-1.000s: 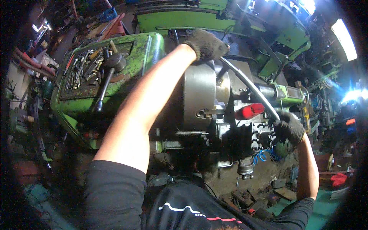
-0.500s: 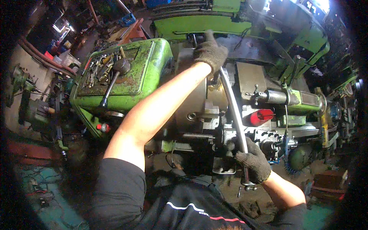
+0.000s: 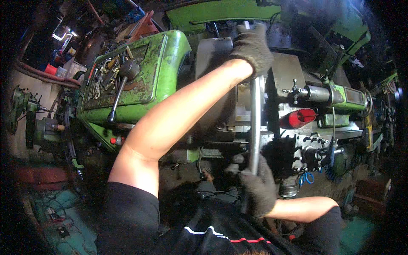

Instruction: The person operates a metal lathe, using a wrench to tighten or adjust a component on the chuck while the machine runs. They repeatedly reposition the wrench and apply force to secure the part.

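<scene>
Nearest: right hand (image 3: 258,187), gloved, wrapped tight round the lower end of a long steel bar (image 3: 255,123). Grip sits low on the bar, prob. for max leverage, w/ the elbow tucked in by the black shirt. Bar runs near vertical up the front of the lathe chuck (image 3: 221,85), the big dark round body in the middle of the view.

Farther up: left hand (image 3: 251,46), also gloved, closed over the bar's top end at the upper rim of the chuck. Arm fully stretched across the chuck face, so one hand steadies the top while the other bears on the bottom; both fists shut on the bar, none loose. Whether the bar's tip sits in a socket can't be told, glove covers it.

Right of the bar: red cylinder part (image 3: 301,117) on the carriage, and beyond it a green tailstock (image 3: 340,97), well apart from the hands.

Left, beyond the arm: green headstock (image 3: 161,63) w/ chipped paint; its flat top serves as a tray for loose tools (image 3: 100,78), kept w/in reach. A black knobbed lever (image 3: 119,91) slants across its top.

Far back: more green machine parts, dim shop clutter.
</scene>
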The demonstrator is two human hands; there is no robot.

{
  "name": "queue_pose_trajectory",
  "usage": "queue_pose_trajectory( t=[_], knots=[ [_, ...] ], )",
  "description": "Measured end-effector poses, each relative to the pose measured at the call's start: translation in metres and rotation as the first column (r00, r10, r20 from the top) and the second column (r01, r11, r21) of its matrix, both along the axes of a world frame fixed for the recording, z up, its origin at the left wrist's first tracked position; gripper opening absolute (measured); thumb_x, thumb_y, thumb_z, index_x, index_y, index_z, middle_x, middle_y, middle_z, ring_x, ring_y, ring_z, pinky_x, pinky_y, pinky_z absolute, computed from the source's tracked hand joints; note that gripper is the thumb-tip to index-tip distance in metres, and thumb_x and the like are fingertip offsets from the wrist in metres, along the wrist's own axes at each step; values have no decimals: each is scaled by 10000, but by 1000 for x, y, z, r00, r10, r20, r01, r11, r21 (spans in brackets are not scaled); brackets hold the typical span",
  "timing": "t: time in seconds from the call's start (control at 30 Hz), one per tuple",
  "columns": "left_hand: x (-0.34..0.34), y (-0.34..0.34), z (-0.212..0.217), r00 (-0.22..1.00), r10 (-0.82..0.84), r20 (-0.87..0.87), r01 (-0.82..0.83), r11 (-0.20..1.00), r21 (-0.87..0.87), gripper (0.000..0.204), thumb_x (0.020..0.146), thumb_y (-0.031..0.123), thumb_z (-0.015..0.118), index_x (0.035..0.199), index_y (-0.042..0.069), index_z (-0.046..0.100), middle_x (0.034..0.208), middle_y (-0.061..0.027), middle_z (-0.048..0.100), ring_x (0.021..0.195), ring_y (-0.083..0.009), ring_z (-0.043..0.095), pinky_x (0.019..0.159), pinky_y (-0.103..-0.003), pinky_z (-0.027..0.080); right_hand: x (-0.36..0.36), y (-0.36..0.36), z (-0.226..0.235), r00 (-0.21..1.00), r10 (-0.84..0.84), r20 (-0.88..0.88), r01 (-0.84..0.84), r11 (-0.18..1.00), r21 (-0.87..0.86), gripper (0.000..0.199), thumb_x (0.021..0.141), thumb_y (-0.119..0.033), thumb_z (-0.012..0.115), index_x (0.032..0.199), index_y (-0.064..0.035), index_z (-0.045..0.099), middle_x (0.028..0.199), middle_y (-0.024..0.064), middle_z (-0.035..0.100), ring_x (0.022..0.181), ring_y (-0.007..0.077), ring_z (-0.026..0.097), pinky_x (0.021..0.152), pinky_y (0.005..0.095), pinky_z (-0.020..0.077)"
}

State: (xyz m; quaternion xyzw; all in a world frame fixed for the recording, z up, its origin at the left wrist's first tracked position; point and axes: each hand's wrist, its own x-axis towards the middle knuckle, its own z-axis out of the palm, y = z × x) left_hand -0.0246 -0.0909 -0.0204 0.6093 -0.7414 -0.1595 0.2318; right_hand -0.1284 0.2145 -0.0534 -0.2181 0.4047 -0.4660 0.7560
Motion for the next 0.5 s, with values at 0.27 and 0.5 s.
queue_pose_trajectory(
  t=[0.27,0.5],
  knots=[
    [20,-25,4,874,-476,95,481,876,-30,745,853,156,681,1579,134,515,1406,-380,613,1334,-551,619,1156,-569,507,163,-15,2,947,-288,140,297,953,-54,316,1051,-79,676,1319,-42,512,1068,135,709,967,221,725,785,381,668],
    [10,-8,12,958,-285,39,287,957,-49,780,863,215,716,1596,117,467,1547,-368,481,1327,-536,634,1163,-581,505,143,-21,-17,933,-346,-97,329,930,-162,335,1082,-191,641,1361,-42,533,1076,100,692,906,202,698,747,365,605]
  ],
)
